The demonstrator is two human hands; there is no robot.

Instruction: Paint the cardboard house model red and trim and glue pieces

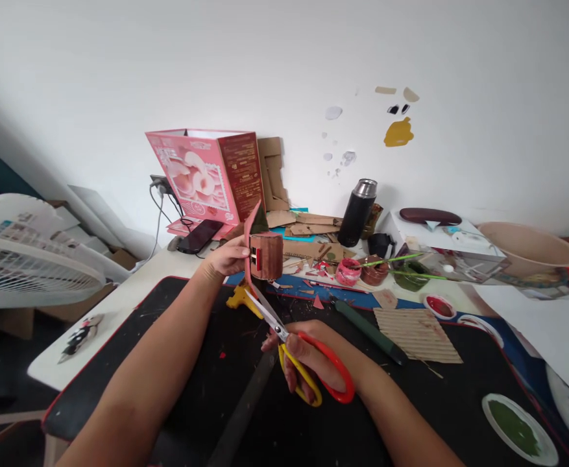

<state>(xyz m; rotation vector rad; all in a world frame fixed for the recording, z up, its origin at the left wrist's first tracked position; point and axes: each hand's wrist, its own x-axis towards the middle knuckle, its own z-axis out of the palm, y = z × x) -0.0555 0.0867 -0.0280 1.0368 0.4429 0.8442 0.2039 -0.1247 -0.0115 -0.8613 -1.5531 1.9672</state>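
Observation:
My left hand pinches the edge of a small craft model that has a reddish-brown cylinder joined to a thin pink panel. My right hand is closed around scissors with one red and one yellow handle. Their blades are parted and point up and left, close to the lower edge of the pink panel; whether they touch it I cannot tell. A yellow object lies just behind the blade tips.
A dark mat covers the table. Behind are a pink box, a phone, a black flask and paint jars. A green tool, corrugated cardboard and a green paint lid lie right; a fan stands left.

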